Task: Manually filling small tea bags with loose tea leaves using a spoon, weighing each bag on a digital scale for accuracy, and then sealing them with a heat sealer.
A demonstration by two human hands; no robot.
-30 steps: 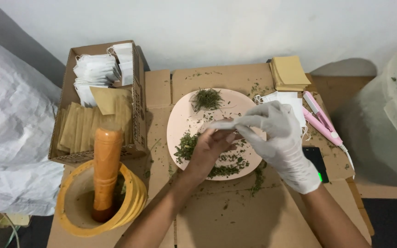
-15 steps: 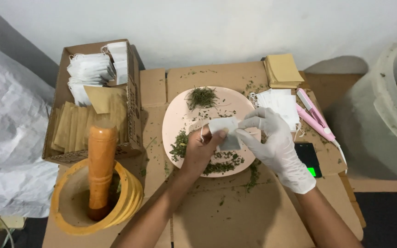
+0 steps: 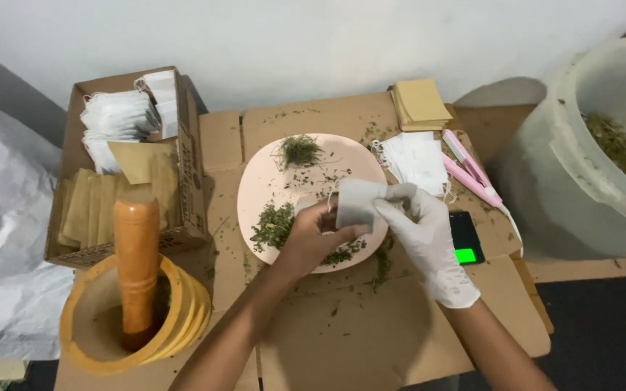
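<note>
Fingers of both hands pinched one small white sachet (image 3: 357, 203) between them, held above the near right part of the plate (image 3: 262, 190).

Head view, items:
- Left hand (image 3: 311, 237): bare, thumb and fingertips closed on the sachet's lower left edge.
- Right hand (image 3: 420, 226): white glove, fingers closed on the sachet's right edge.
- Plate: pink, round, mid-desk on cardboard (image 3: 342, 326); one herb tuft (image 3: 300, 150) at its far rim, a looser herb heap (image 3: 272, 225) at its near left, crumbs scattered.
- Empty sachets (image 3: 416, 156): white stack, just right of the plate.
- Tan envelopes (image 3: 419, 101): far right corner.
- Pink sealer (image 3: 472, 170) and dark scale (image 3: 465, 237) with a green light: right edge.
- Box (image 3: 128, 159): left edge, holding white and tan packets.
- Mortar (image 3: 135, 315) with pestle (image 3: 137, 253): near left corner.
- Tub (image 3: 581, 152) of herb: off the desk, right.

Step judged: sachet being opened or held for filling; whether it held herb could not be told. Next move would call for the mouth kept spread over the plate, so spill lands there.
</note>
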